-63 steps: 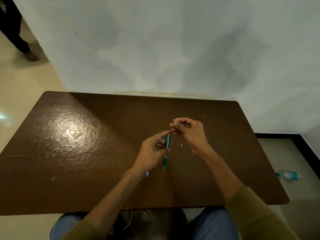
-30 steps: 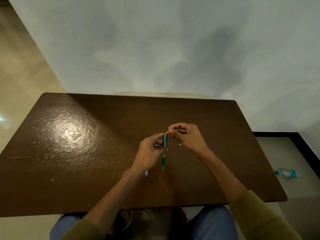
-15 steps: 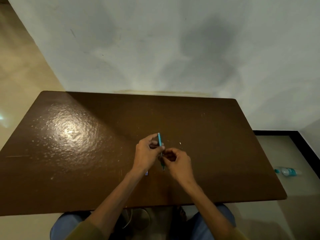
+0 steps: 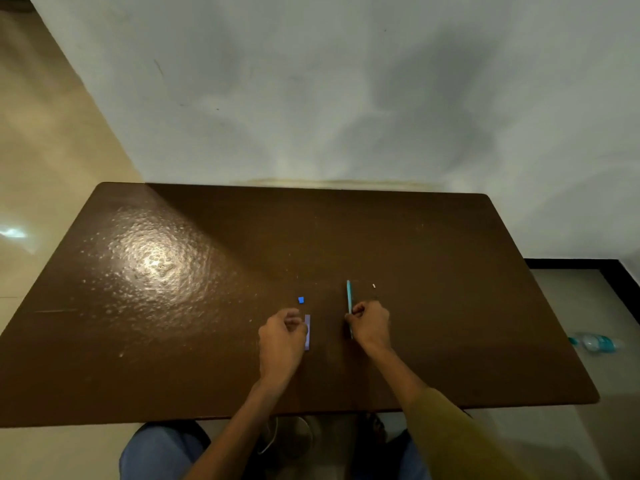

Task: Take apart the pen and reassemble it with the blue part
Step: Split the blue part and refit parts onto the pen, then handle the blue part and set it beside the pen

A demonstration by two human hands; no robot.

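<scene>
My right hand [image 4: 370,327] pinches a thin teal pen [image 4: 348,296] near its middle; the pen points away from me over the brown table [image 4: 207,341]. My left hand [image 4: 282,336] is curled, its fingertips touching the top of a pale purple pen part [image 4: 307,332] that lies lengthwise on the table. I cannot tell whether the fingers grip it. A small bright blue part [image 4: 301,300] lies on the table just beyond the left hand. A tiny white piece [image 4: 374,286] lies to the right of the pen tip.
A grey wall [image 4: 346,98] rises directly behind the table's far edge. A plastic water bottle [image 4: 594,342] lies on the floor to the right. My knees show below the near table edge.
My hands have separated: the right hand now carries the teal pen to the right, and the left hand has dropped onto the purple part. The small blue part has come into view.
</scene>
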